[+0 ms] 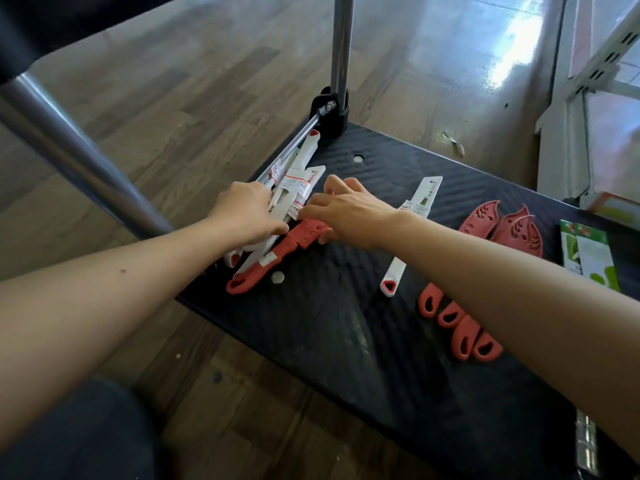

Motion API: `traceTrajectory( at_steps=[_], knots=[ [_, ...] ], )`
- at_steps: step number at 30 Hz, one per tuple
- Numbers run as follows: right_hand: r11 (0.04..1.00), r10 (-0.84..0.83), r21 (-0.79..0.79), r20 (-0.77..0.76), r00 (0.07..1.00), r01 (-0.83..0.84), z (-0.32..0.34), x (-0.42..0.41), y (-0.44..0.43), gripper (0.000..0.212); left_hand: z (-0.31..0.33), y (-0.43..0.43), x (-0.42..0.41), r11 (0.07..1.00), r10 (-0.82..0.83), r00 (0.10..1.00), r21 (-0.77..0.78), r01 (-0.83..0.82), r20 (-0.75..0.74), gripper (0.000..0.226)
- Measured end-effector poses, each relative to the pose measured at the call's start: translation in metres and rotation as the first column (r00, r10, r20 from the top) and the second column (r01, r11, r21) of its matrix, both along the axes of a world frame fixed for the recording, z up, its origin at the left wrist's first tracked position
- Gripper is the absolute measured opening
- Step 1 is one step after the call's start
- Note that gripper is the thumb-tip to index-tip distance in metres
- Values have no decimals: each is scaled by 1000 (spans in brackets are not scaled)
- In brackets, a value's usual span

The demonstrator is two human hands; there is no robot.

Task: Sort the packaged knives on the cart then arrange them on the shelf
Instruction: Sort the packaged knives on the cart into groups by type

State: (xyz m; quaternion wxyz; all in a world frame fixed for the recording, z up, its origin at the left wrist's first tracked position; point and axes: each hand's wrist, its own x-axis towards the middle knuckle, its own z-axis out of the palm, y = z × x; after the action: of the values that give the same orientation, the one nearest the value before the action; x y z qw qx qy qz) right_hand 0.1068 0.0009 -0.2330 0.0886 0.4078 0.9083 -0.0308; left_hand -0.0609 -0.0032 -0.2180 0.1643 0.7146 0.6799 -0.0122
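Fingers (308,211) on knife pile (294,183); four red knives (462,341), one white knife (420,199) apart.

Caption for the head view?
Left hand and right hand handle a pile of packaged knives on the black cart.

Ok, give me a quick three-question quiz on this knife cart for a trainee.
1. Which hands are on the mixed pile of knives?
2. True or false: the red-handled knives on the cart's right lie side by side.
3. The lone white-handled knife lies: A in the pile; B between the pile and the red-handled knives; C held in a hand.
Key: 1 both, left hand and right hand; 2 true; 3 B.
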Motion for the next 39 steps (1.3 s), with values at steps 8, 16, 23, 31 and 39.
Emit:
traceTrajectory(
  at_steps=[8, 16, 23, 31, 39],
  knots=[
    [1000, -15, 20, 21, 1000, 15, 8, 25, -1, 50, 2, 2, 12, 984, 175, 960, -83, -160, 219, 42],
    [997, -65, 50, 112, 992, 60, 23, 79, -7, 50, 6, -12, 56, 993, 111, 943, -69, -94, 315, 31],
    [993, -112, 62, 160, 981, 103, 39, 125, -25, 46, 10, -10, 90, 1000, -8, 947, -13, 13, 320, 29],
    [983, -180, 70, 245, 953, 168, 52, 184, -53, 50, 9, -6, 112, 945, -310, 936, 158, 285, 166, 39],
    [970, -241, 25, 259, 935, 243, 56, 221, -72, 52, 8, 13, 117, 802, -538, 842, 328, 500, 30, 41]
  ],
)
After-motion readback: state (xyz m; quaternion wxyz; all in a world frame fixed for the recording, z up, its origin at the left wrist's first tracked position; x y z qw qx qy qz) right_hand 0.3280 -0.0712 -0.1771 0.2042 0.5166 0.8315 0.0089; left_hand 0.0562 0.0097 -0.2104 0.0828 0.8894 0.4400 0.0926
